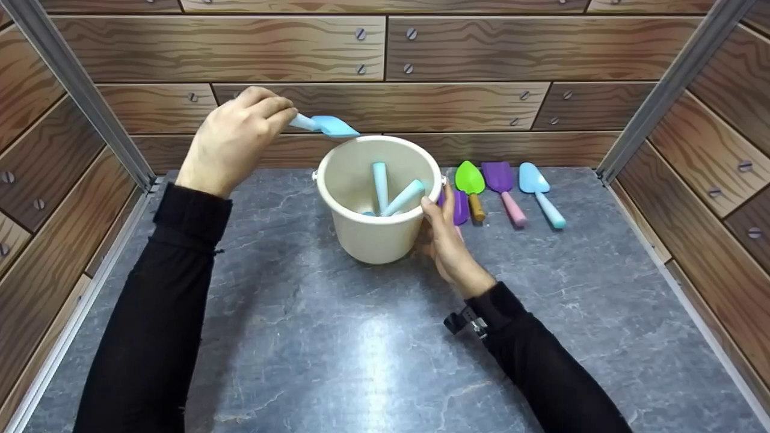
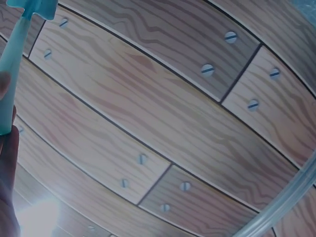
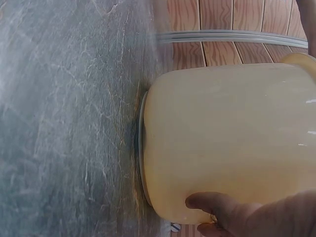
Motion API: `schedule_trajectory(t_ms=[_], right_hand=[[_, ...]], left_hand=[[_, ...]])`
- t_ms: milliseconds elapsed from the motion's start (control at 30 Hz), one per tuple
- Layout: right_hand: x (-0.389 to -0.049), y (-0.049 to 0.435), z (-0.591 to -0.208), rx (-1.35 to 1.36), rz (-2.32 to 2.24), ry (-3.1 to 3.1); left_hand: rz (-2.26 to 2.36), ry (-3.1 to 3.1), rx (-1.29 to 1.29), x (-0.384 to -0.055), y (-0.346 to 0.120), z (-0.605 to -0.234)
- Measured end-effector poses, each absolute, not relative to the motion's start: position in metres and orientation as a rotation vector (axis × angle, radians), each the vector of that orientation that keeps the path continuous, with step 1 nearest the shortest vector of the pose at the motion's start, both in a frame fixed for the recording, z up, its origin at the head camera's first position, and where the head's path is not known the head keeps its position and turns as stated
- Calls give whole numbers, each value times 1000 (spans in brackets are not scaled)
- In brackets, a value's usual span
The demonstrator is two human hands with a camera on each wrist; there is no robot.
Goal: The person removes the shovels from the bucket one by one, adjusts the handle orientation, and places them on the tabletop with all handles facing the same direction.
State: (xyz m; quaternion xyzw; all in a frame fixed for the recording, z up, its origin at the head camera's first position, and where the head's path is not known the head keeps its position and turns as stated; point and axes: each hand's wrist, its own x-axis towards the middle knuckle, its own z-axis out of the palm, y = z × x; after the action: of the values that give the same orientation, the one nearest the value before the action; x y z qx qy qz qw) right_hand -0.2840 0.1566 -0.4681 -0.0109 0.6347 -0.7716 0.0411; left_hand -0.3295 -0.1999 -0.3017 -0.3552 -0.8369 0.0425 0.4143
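My left hand [image 1: 243, 135] grips a toy hand shovel [image 1: 334, 126] by its pale blue handle; its blue blade tips over the far left rim of the bucket. The left wrist view shows the handle [image 2: 14, 64] between thumb and fingers. A cream plastic bucket [image 1: 376, 240] stands upright on the table. Inside it two light blue handles [image 1: 380, 186] lean apart, their blades mostly hidden by the bucket wall. At the bucket's right side my right hand [image 1: 454, 249] holds it, thumb at the rim; in the right wrist view its fingers touch the wall [image 3: 227, 138].
Right of the bucket lie a green shovel [image 1: 470, 177] with a brown handle, a purple shovel [image 1: 498, 176] with a pink handle and a blue shovel [image 1: 533, 178]. Another purple shovel [image 1: 460, 207] is partly behind my right hand. Wood-patterned walls [image 1: 228, 48] surround the grey table [image 1: 301, 361].
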Motion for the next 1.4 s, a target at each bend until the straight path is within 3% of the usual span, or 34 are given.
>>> schedule_trajectory(t_ms=[1400], right_hand=[[-284, 155, -466, -49, -2384, 1930]], left_hand=[[-9, -2345, -694, -342, -248, -393]])
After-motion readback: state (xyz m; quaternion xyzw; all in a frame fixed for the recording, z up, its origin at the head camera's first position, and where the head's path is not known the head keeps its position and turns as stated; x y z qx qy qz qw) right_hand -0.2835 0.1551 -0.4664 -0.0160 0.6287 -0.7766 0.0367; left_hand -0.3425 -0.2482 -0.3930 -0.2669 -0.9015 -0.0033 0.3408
